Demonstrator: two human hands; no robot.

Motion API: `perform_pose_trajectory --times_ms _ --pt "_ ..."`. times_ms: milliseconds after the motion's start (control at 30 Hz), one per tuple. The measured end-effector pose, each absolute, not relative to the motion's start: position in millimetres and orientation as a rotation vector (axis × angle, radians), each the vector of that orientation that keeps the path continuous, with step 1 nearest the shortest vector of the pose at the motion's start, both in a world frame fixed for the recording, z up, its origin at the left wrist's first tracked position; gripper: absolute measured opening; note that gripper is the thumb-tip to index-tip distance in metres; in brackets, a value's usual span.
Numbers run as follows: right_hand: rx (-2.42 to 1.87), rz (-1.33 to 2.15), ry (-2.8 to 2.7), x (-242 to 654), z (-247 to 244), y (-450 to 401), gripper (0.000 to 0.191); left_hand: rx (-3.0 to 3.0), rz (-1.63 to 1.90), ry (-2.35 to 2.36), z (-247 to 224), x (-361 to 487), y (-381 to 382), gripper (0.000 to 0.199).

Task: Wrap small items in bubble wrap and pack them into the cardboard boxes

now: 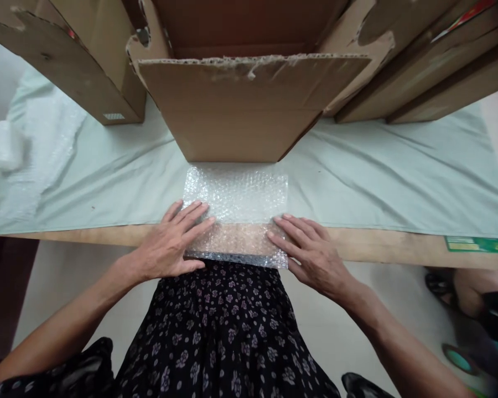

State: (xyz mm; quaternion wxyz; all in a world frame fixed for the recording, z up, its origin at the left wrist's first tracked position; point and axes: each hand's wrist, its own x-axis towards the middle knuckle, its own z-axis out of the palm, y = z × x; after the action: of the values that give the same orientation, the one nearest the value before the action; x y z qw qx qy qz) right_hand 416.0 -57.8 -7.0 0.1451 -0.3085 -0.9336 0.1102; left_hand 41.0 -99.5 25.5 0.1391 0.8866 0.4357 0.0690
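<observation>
A clear sheet of bubble wrap [236, 193] lies flat at the front of the table, its near edge reaching just past the table edge. My left hand [170, 240] rests on the left side of the sheet, fingers spread and pointing forward, the thumb low by the near edge. On the right side, my right hand [309, 246] lies with its fingers stretched over the sheet's border. Right behind the sheet stands a cardboard box [236, 110], open at the top, with a ragged front rim.
More cardboard boxes stand at the back left [112, 61] and back right [423, 83]. A heap of bubble wrap [41, 138] lies at the far left on the pale green cloth [382, 182]. A green card [477, 244] is at the wooden edge. Another person's leg [473, 290] shows at lower right.
</observation>
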Motion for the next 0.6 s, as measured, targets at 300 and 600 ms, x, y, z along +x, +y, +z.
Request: perform_pose_trajectory --times_ms 300,600 --pt "-1.231 0.952 -2.016 402.0 14.5 -64.7 0.036 2.340 0.499 1.200 27.9 30.8 -88.5 0.072" --pt "-1.373 0.926 -1.951 393.2 19.3 -45.2 0.049 1.723 0.824 1.743 33.3 52.8 -67.3 0.017"
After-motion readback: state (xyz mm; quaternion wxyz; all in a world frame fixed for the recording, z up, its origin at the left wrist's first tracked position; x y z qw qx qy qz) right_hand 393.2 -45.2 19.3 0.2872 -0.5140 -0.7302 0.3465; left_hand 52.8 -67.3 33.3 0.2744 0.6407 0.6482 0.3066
